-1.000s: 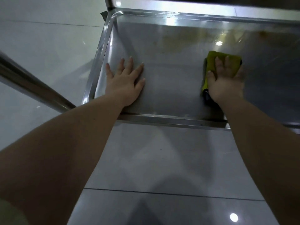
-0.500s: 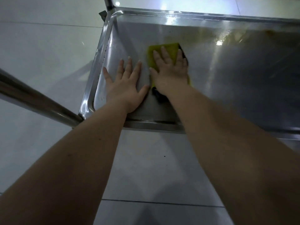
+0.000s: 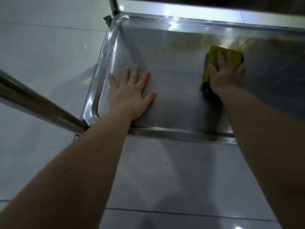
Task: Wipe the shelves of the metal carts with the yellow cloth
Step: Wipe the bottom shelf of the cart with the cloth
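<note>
1. One wide stainless-steel cart shelf with a raised rim (image 3: 173,130) sits above pale glossy floor tiles (image 3: 41,55). Wiping it looks to be the step in hand. It would go best as overlapping strokes along the shelf, carried right into its corners and rim edges.
2. A yellowish-brown patch (image 3: 189,45) lies along the shelf's far side. I cannot tell whether it is a stain or a reflection, but it merits firm passes.
3. The left hand (image 3: 132,95) lies palm down on the shelf's near-left part, fingers spread wide and holding nothing. It probably steadies the cart, so weight belongs there.
4. The right hand (image 3: 226,75) is well apart from it, toward the shelf's far right. It presses flat, straight fingers onto the cloth; even pressure should stop bunching.
5. The folded yellow cloth (image 3: 214,53) lies flat on the shelf under that hand. Its long axis runs from the shelf's near rim toward its far rim, slightly tilted, and its far end points at the far rim.
</note>
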Motion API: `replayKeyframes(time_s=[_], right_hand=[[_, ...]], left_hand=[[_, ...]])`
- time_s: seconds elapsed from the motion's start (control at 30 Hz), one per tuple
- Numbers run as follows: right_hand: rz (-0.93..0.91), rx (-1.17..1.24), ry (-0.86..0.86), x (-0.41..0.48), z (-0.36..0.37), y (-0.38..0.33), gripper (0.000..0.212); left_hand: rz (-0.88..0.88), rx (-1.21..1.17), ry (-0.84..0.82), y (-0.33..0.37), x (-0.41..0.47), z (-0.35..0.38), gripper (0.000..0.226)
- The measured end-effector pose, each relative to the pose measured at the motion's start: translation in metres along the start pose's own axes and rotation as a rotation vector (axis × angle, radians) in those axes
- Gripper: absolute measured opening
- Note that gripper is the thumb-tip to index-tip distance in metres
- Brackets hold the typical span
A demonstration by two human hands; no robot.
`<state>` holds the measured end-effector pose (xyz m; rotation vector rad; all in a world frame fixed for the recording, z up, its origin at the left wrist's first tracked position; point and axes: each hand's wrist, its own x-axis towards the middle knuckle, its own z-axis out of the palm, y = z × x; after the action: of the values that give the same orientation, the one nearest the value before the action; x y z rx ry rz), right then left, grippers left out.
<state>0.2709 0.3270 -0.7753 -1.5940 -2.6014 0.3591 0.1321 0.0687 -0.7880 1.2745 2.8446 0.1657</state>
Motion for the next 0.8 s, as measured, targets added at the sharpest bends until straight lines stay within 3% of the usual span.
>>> replayKeyframes(time_s=[0.13, 0.3, 0.43, 0.53, 0.7, 0.8], right_hand=[[0.036, 0.003, -0.001, -0.010, 0.005, -0.039, 0.057], [-0.454, -0.016, -0.164, -0.043, 0.023, -0.144, 0.055], [-0.574, 0.026, -0.209, -0.052, 0.031, -0.161, 0.053], [-0.499, -0.047, -0.156, -0.024, 0.023, -0.130, 0.055], [-0.059, -0.007, -0.032, 0.025, -0.005, -0.002, 0.057], [0.065, -0.015, -0.026, 0.014, -0.010, 0.033, 0.058]], left_hand=[[0.007, -0.002, 0.010, -0.002, -0.002, -0.001, 0.073], [-0.013, -0.023, 0.030, -0.005, -0.001, 0.000, 0.084], [-0.034, -0.034, 0.023, -0.010, 0.001, -0.001, 0.090], [-0.024, -0.017, 0.009, -0.010, 0.000, -0.002, 0.089], [-0.028, -0.008, -0.003, -0.008, 0.002, 0.001, 0.089], [-0.029, 0.008, 0.009, -0.006, 0.004, 0.004, 0.089]])
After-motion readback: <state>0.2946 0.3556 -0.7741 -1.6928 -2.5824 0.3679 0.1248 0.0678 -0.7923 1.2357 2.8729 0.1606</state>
